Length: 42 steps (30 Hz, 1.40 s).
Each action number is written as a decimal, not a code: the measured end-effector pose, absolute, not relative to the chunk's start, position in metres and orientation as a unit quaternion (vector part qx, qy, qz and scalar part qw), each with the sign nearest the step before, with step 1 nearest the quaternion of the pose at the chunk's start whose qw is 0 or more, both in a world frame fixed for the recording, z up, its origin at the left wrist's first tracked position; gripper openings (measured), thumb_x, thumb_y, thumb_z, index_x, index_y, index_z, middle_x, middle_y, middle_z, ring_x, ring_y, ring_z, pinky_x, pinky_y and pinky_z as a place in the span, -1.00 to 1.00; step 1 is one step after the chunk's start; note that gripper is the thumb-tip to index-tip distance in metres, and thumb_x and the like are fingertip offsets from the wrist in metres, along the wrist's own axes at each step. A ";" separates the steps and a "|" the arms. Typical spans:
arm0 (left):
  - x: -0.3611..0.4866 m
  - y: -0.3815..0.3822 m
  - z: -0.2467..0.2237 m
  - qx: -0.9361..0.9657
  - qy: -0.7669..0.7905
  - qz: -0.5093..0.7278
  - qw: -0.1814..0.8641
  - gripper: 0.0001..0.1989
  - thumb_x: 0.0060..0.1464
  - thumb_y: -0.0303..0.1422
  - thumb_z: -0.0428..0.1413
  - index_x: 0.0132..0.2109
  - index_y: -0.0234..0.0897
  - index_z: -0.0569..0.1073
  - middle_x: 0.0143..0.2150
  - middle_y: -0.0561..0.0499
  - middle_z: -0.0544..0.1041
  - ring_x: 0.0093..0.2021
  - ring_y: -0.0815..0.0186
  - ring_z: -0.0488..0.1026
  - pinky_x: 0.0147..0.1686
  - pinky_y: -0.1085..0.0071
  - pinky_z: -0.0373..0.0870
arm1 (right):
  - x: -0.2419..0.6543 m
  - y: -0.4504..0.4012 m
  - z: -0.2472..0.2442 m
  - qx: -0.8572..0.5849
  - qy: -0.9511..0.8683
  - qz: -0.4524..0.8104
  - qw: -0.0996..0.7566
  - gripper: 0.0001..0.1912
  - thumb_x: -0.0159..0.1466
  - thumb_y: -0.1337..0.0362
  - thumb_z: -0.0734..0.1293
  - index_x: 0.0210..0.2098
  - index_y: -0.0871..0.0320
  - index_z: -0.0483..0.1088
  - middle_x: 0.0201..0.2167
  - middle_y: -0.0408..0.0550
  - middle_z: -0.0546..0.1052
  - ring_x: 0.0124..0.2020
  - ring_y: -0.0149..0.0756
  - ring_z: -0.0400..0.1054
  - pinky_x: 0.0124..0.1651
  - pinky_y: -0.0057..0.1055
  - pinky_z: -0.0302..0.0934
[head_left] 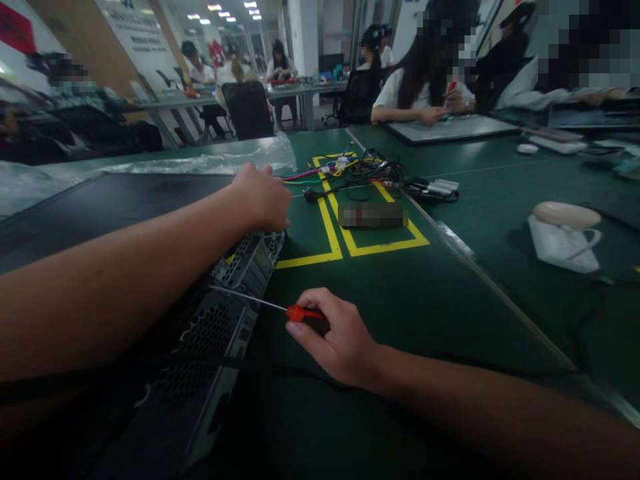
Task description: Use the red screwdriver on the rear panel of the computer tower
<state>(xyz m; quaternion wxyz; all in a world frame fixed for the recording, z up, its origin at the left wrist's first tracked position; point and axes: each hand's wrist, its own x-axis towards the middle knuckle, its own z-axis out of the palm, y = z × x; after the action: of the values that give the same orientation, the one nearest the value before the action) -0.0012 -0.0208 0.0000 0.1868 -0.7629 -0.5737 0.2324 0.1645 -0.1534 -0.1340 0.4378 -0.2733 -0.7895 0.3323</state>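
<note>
A black desktop computer case [165, 193] lies on its side at the left, its metal back panel [253, 263] with vent holes and ports turned to the right. My left hand [263, 200] is at the far corner of the case, fingers bent over its edge; the fingertips are partly hidden. In my right hand [345, 337] is a screwdriver [306, 316] with a red and black handle, fingers wrapped round it. Its thin shaft points left, and the tip meets or almost meets the back panel; contact is hard to tell. My left forearm covers part of the case.
Beyond the case are tangled cables [377, 167], a plug [311, 194] and a blurred-out dark object [374, 215] within yellow tape. A white cup [565, 240] with a lid stands right. Clear plastic wrap [260, 155] lies behind the case. Several people work across the table.
</note>
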 end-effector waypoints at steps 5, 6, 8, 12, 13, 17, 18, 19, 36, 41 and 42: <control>-0.003 -0.019 -0.002 -0.764 -0.569 0.234 0.195 -0.47 0.15 -0.06 -0.01 0.09 -0.25 0.58 0.17 -0.24 0.52 0.21 -0.13 0.31 0.09 0.00 0.27 | 0.164 -0.153 -0.133 -0.280 -0.788 0.337 0.433 -0.84 0.36 0.21 0.35 -0.12 0.12 0.35 -0.30 -0.10 0.51 -0.36 -0.33 0.38 -0.26 -0.41 0.29; -0.004 -0.019 -0.003 -0.765 -0.569 0.232 0.192 -0.47 0.14 -0.07 0.00 0.10 -0.25 0.58 0.18 -0.25 0.52 0.21 -0.14 0.30 0.10 -0.02 0.26 | 0.164 -0.153 -0.133 -0.279 -0.788 0.338 0.432 -0.84 0.37 0.21 0.34 -0.11 0.13 0.35 -0.30 -0.10 0.51 -0.36 -0.33 0.38 -0.25 -0.40 0.30; -0.004 -0.018 -0.003 -0.766 -0.573 0.227 0.183 -0.46 0.13 -0.08 0.01 0.12 -0.26 0.57 0.19 -0.26 0.51 0.22 -0.17 0.29 0.11 -0.04 0.24 | 0.165 -0.153 -0.132 -0.275 -0.789 0.341 0.431 -0.83 0.37 0.20 0.34 -0.11 0.13 0.36 -0.30 -0.09 0.51 -0.36 -0.33 0.38 -0.24 -0.39 0.31; -0.004 -0.019 -0.002 -0.765 -0.581 0.215 0.175 -0.47 0.11 -0.08 0.04 0.12 -0.23 0.57 0.18 -0.23 0.52 0.22 -0.16 0.29 0.13 -0.04 0.22 | 0.165 -0.153 -0.130 -0.269 -0.793 0.338 0.431 -0.85 0.39 0.21 0.31 -0.12 0.16 0.39 -0.31 -0.08 0.50 -0.36 -0.33 0.37 -0.25 -0.39 0.29; -0.004 -0.019 -0.002 -0.766 -0.582 0.211 0.172 -0.47 0.11 -0.08 0.04 0.12 -0.21 0.57 0.18 -0.22 0.52 0.22 -0.15 0.30 0.13 -0.03 0.22 | 0.165 -0.153 -0.130 -0.267 -0.795 0.336 0.430 -0.85 0.40 0.22 0.29 -0.12 0.17 0.40 -0.32 -0.07 0.49 -0.36 -0.33 0.36 -0.25 -0.40 0.28; -0.005 -0.019 -0.001 -0.774 -0.584 0.191 0.153 -0.47 0.07 -0.07 0.06 0.10 -0.18 0.59 0.18 -0.24 0.52 0.23 -0.19 0.29 0.13 -0.07 0.22 | 0.165 -0.152 -0.127 -0.259 -0.804 0.332 0.420 -0.81 0.44 0.23 0.23 -0.15 0.19 0.44 -0.34 -0.06 0.48 -0.36 -0.32 0.36 -0.26 -0.39 0.26; -0.005 -0.019 -0.002 -0.776 -0.583 0.187 0.152 -0.47 0.06 -0.08 0.06 0.11 -0.19 0.58 0.18 -0.25 0.52 0.23 -0.21 0.29 0.13 -0.09 0.21 | 0.165 -0.152 -0.127 -0.258 -0.805 0.332 0.419 -0.80 0.45 0.24 0.22 -0.15 0.19 0.44 -0.34 -0.06 0.49 -0.35 -0.32 0.36 -0.26 -0.39 0.26; -0.005 -0.019 -0.002 -0.776 -0.582 0.186 0.154 -0.46 0.06 -0.08 0.06 0.12 -0.19 0.58 0.18 -0.25 0.52 0.22 -0.22 0.29 0.12 -0.10 0.22 | 0.165 -0.152 -0.127 -0.256 -0.804 0.333 0.420 -0.80 0.45 0.24 0.21 -0.15 0.18 0.44 -0.34 -0.06 0.49 -0.35 -0.32 0.37 -0.26 -0.39 0.26; -0.004 -0.021 0.000 -0.774 -0.562 0.222 0.188 -0.46 0.14 -0.10 -0.03 0.09 -0.28 0.59 0.17 -0.30 0.52 0.18 -0.17 0.33 0.04 -0.03 0.29 | 0.164 -0.153 -0.131 -0.281 -0.789 0.326 0.439 -0.85 0.32 0.28 0.37 -0.17 0.11 0.30 -0.34 -0.13 0.48 -0.43 -0.36 0.33 -0.30 -0.40 0.27; -0.004 -0.021 0.000 -0.775 -0.559 0.226 0.190 -0.47 0.13 -0.08 -0.02 0.09 -0.25 0.59 0.17 -0.29 0.52 0.18 -0.17 0.32 0.04 -0.03 0.29 | 0.164 -0.154 -0.131 -0.284 -0.789 0.330 0.433 -0.85 0.33 0.28 0.37 -0.16 0.11 0.31 -0.33 -0.12 0.49 -0.41 -0.35 0.35 -0.30 -0.40 0.27; -0.004 -0.021 0.000 -0.775 -0.559 0.225 0.191 -0.46 0.13 -0.08 -0.02 0.09 -0.25 0.59 0.17 -0.29 0.52 0.18 -0.17 0.32 0.04 -0.03 0.29 | 0.164 -0.154 -0.131 -0.282 -0.789 0.329 0.435 -0.85 0.33 0.28 0.37 -0.15 0.11 0.31 -0.33 -0.12 0.48 -0.41 -0.35 0.35 -0.30 -0.41 0.26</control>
<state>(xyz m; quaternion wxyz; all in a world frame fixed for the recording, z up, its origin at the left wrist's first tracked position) -0.0039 -0.0206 0.0001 0.1906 -0.7749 -0.5593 0.2245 0.1638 -0.1538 -0.1310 0.4350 -0.2816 -0.7895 0.3289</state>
